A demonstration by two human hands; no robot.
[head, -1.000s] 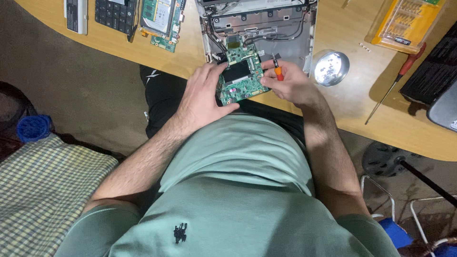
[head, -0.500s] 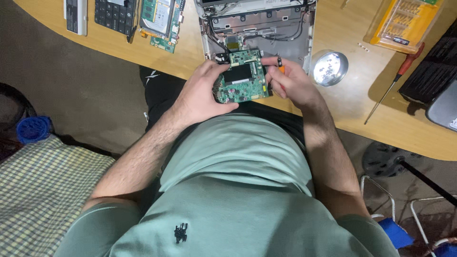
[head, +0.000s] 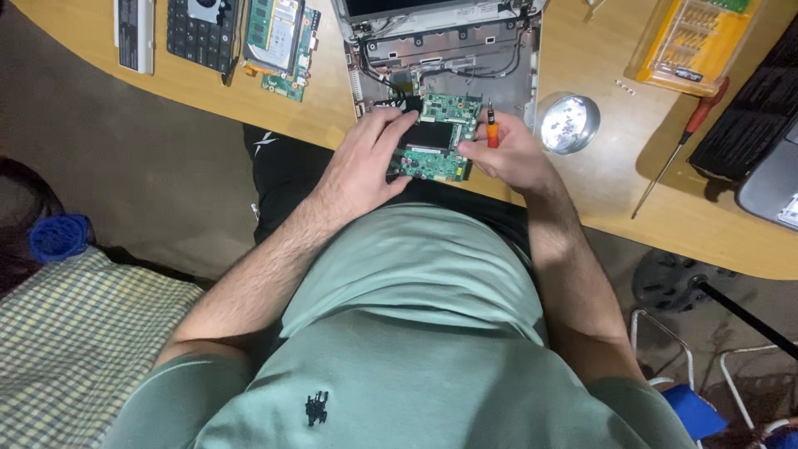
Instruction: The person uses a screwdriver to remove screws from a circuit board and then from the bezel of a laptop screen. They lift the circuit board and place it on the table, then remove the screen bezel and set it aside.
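Both hands grip — left hand (head: 366, 162) on green circuit board (head: 439, 137), right hand (head: 507, 158) pinching orange screwdriver (head: 491, 131)

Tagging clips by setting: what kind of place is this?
Probably an electronics repair bench, perhaps a home one. Both hands, left hand and right hand, hold a green circuit board over an opened laptop chassis, with a screwdriver bit kit on the wooden desk.
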